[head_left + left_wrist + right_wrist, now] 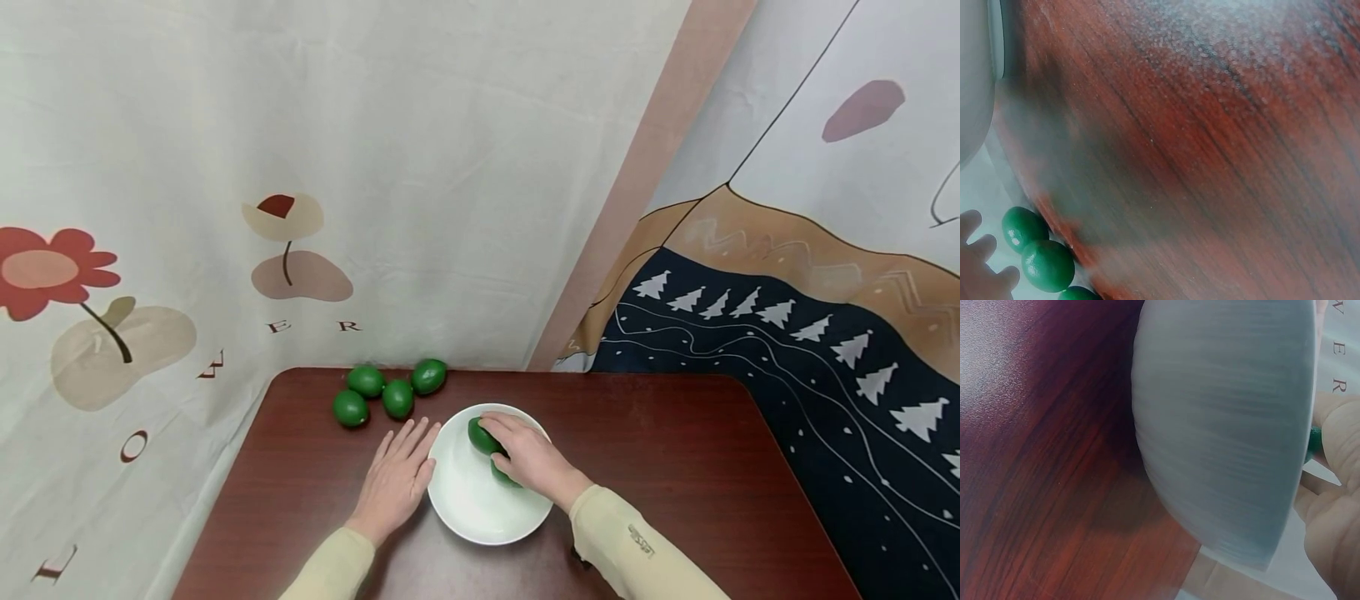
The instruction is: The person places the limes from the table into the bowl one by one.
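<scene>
A white bowl (467, 508) stands on the dark red-brown table, and its ribbed outer wall (1222, 425) fills much of the right wrist view. My right hand (531, 454) reaches over the bowl's right rim and grips a green lime (482, 435) inside it. A second lime (504, 477) lies just below, partly hidden under that hand. In the right wrist view, a bit of green lime (1314, 442) shows between thumb and fingers. My left hand (397, 479) is beside the bowl's left rim, fingers straight and holding nothing.
Several more limes (397, 399) sit in a loose cluster at the table's back left, beyond the left fingertips. Behind the table (660, 467) hangs a pale printed cloth (450, 208), with a dark tree-patterned cloth (750, 350) on the right.
</scene>
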The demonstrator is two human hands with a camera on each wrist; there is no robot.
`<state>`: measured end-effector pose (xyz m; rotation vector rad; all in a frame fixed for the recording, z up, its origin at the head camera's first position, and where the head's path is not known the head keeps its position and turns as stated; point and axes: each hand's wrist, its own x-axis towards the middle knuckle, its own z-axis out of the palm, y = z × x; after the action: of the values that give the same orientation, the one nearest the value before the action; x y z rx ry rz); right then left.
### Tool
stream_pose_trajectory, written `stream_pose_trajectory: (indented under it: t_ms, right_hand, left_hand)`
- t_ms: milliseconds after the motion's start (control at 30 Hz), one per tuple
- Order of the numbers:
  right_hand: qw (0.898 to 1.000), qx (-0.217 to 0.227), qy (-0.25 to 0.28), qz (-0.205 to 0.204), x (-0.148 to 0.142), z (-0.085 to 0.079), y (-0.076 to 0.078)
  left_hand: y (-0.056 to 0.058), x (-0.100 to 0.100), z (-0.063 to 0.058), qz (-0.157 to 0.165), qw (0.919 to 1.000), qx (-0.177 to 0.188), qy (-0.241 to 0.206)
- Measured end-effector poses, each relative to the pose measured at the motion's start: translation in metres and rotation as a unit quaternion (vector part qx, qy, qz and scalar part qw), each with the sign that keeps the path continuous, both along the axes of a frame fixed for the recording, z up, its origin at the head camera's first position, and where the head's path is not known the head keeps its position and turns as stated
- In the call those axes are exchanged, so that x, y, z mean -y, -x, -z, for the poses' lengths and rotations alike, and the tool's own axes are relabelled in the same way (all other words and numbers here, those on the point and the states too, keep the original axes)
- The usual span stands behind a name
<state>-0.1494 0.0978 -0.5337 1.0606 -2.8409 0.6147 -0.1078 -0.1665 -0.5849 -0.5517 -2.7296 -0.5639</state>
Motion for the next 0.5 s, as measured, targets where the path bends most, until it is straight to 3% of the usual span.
stream_pose_trajectory:
  t_ms: [233,500]
  right_hand:
    - [1.0,0.002,-0.002,-0.008,0.0028,0.0013,0.0022]
    - [0.999,0.038,-0.028,0.01,0.0069,0.0009,0.0055]
  left_hand:
    - [0.0,0.0009,0.0009,-0.001,0.9999,0.014,0.002]
    - [0.0,0.0008,0.0006,0.0,0.9999,0.016,0.0]
